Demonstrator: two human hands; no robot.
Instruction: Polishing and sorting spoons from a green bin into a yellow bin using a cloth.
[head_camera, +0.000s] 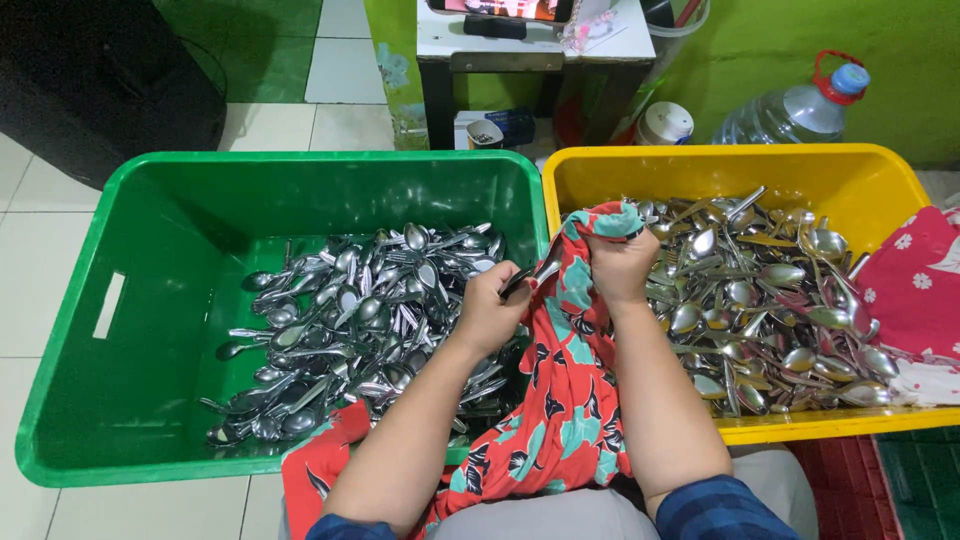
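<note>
Spoon (535, 275) sits pinched in the left hand (490, 310), fingers curled tight round its handle, above the green crate's (120, 300) edge. Right hand (622, 265) is fisted around the red floral cloth (570, 400), wrapping the spoon's end, beside the yellow crate (800, 165) of cutlery.

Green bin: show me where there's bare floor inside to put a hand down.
Green bin: bare bottom along its left wall and far wall, beside the spoon heap. Crowded from the middle to the right wall, where the left hand and cloth sit. Yellow bin: only a bare strip along the far wall; spoons cover the rest.
</note>
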